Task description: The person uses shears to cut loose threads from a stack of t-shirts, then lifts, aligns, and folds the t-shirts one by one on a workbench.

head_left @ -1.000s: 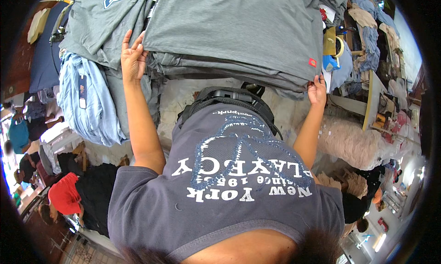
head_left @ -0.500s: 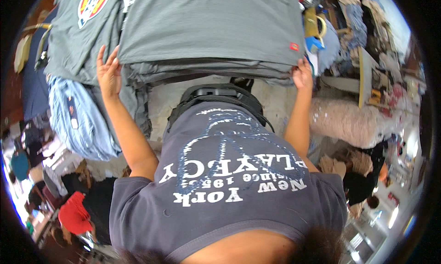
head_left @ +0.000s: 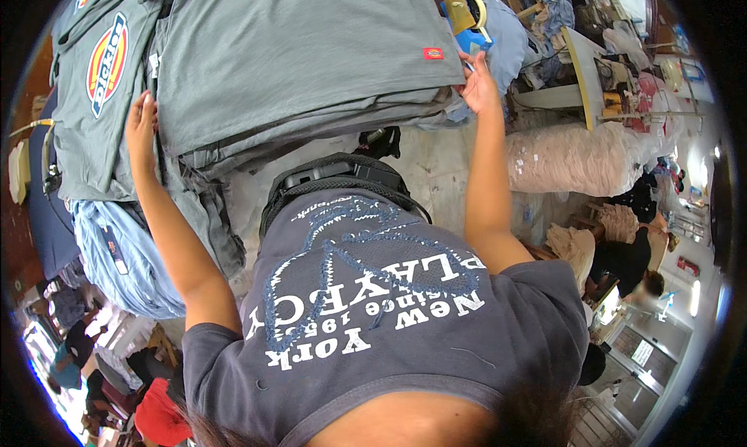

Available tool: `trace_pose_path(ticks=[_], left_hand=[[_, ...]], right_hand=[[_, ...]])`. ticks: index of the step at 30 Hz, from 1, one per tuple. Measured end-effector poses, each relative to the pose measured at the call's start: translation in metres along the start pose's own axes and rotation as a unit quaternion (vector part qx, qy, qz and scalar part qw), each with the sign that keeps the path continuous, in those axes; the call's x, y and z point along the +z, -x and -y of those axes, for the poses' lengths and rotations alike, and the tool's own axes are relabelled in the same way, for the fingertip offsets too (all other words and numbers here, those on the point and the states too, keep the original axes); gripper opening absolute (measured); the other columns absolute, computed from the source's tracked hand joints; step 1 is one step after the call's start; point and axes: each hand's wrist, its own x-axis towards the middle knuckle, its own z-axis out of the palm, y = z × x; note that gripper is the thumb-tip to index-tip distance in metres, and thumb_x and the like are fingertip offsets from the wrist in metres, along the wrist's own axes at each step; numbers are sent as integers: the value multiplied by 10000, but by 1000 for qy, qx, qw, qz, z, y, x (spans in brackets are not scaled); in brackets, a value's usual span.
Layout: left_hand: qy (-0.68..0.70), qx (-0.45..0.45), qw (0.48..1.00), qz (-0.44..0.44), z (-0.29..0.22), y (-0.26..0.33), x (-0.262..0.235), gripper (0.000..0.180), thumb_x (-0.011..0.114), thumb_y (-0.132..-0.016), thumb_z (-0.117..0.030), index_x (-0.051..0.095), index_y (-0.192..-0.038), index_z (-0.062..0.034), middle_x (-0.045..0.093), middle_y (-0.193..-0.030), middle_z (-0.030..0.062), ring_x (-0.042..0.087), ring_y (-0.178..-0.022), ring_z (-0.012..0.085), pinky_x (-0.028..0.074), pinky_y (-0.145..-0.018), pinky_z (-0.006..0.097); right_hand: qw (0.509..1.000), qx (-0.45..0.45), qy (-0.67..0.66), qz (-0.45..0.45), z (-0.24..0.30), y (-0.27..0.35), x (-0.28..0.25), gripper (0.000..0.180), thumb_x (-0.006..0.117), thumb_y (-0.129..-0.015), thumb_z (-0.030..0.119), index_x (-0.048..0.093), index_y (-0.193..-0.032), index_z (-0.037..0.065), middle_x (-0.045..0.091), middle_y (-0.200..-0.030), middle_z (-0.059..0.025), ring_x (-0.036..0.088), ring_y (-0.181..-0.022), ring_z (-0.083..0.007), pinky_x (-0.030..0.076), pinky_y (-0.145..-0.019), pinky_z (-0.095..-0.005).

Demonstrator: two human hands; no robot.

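Narrowing its earlier spread, left grip [head_left: 142, 129] flanks the grey shirt [head_left: 311, 66], spanned flat to right grip [head_left: 481, 91]; pinching unclear for both.

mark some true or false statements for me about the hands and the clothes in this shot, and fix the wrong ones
1. The right hand is at the right side of the top grey garment. True.
2. The small red tag on that garment is nearer the left hand. False: it is nearer the right hand.
3. An oval emblem shows on grey cloth to the left of the left hand. True.
4. The left hand lies on the light blue garment. False: it is by the left edge of the top grey garment.
5. The person's dark grey shirt has long sleeves. False: its sleeves are short, leaving the forearms bare.
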Motion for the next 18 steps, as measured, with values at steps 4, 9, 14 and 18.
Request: trace_pose_path(ticks=[4,9,14,18], left_hand=[[-146,16,989,-7,-8,-43,15,454,544,-824,-386,545,-1086,-14,533,-763,5,442,-628,82,367,-583,215],[-290,59,955,-32,-13,-70,26,446,581,-790,-387,590,-983,15,598,-777,94,523,-704,169,401,-665,290],[-22,137,986,-87,-57,-1,4,254,579,-820,-230,585,-798,23,459,-663,-38,366,-635,58,292,-582,196],[-13,82,996,-27,-21,76,-37,200,576,-821,-205,506,-701,-62,358,-648,-67,288,-594,41,227,-516,200]], right_hand=[[997,-3,66,32,33,-26,15,488,511,-809,494,481,-1048,70,586,-967,-110,566,-783,-182,442,-673,-300],[980,-12,200,0,39,-68,37,358,674,-738,164,531,-1053,73,563,-971,-69,509,-895,-156,401,-786,-286],[963,-212,164,12,61,-14,55,384,670,-718,60,518,-1070,39,548,-1035,-87,491,-957,-153,380,-823,-270],[967,-187,167,-40,39,71,27,473,665,-709,39,458,-1135,29,566,-998,-76,519,-914,-138,399,-819,-263]])
